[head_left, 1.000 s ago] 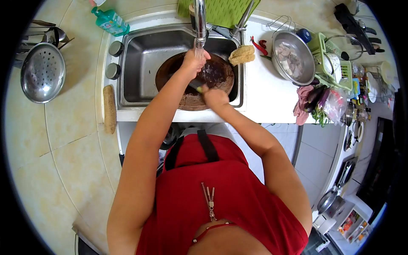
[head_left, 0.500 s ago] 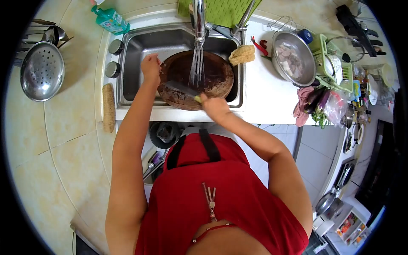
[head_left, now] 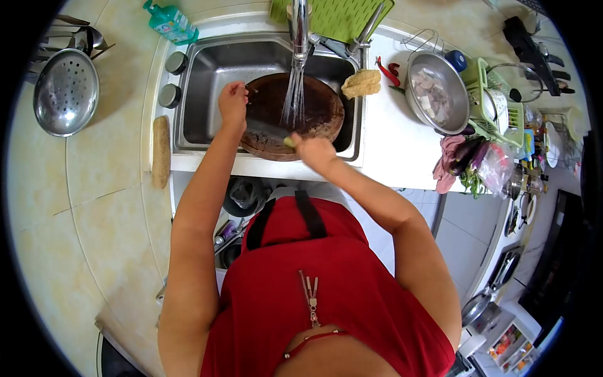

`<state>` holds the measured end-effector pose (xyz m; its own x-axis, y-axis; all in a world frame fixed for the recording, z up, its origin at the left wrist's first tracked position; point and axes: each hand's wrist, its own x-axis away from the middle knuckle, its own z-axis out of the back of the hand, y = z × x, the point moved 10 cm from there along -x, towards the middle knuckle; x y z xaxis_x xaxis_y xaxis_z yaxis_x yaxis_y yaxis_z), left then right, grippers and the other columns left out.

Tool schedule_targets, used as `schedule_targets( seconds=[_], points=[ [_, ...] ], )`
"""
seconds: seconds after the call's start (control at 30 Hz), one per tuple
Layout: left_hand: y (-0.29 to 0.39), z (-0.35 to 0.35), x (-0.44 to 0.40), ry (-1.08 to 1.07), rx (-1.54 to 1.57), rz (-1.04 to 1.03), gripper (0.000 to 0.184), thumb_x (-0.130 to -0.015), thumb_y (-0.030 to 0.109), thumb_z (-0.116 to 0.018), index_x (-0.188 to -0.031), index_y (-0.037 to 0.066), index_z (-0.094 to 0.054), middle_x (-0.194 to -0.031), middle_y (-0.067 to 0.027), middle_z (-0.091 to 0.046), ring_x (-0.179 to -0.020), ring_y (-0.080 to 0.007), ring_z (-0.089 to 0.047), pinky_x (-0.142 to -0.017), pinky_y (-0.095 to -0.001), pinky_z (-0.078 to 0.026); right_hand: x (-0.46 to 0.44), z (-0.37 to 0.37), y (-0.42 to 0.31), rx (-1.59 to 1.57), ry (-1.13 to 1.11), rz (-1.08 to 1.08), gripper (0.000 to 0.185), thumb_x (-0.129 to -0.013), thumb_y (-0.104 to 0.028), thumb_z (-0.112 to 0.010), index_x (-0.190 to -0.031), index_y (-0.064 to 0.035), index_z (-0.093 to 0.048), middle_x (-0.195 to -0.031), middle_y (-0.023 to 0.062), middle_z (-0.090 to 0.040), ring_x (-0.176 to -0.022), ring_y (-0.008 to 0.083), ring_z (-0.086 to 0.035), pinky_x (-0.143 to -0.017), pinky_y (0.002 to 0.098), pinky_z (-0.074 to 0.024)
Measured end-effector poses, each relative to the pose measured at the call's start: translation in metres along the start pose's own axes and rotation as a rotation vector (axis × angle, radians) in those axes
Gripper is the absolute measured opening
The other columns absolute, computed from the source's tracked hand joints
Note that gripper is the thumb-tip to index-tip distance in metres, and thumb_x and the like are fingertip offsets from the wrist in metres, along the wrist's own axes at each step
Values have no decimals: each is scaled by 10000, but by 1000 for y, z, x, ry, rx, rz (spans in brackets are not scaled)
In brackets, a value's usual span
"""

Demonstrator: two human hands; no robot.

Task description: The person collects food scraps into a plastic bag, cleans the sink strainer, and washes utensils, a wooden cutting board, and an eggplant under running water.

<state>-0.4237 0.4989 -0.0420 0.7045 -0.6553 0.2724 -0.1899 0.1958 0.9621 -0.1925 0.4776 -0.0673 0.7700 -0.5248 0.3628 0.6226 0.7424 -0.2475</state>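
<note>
A round dark wooden cutting board [head_left: 270,100] lies in the steel sink [head_left: 217,53], its near edge by the sink's front rim. Water streams from the faucet [head_left: 299,31] onto it. My right hand [head_left: 316,152] is closed around the pale handle of a knife [head_left: 289,142], over the board's near part. The knife's broad blade points left and is hard to make out against the wet wood. My left hand [head_left: 233,103] is at the board's left edge with its fingers curled in; whether it grips the edge or something small is hidden.
A sponge-like loofah [head_left: 362,83] lies on the sink's right rim. Further right are red chilies [head_left: 388,72] and a metal bowl [head_left: 436,91] of pale pieces in water. Two jars [head_left: 169,95], a soap bottle [head_left: 171,24] and a long loofah [head_left: 161,151] stand or lie along the left side.
The knife blade, clearly visible on the board before, is now harder to see. My left hand has moved slightly right, closer over the board's edge. The whole view has shifted a little.
</note>
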Motion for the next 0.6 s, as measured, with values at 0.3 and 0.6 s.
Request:
schedule_targets(
  seconds=[0.3,0.6],
  points=[
    [-30,94,-10,281,-174,-113,267,-932,237,-501,-1000,-6,-589,-860,-74,-585,-782,-166,-542,-730,-302,-444,-31,-4,72,-91,-2,-223,280,-950,-183,-345,-1103,-19,-511,-833,195,-675,-771,344,-673,-653,441,-536],
    [-58,152,20,494,-294,-156,396,-966,314,-427,-1080,-44,-550,-1020,-137,-574,-925,-229,-530,-839,-335,-412,-46,-13,5,-96,9,3,277,-925,-196,-395,-1139,-58,-504,-825,188,-673,-741,355,-673,-637,466,-528]
  ],
)
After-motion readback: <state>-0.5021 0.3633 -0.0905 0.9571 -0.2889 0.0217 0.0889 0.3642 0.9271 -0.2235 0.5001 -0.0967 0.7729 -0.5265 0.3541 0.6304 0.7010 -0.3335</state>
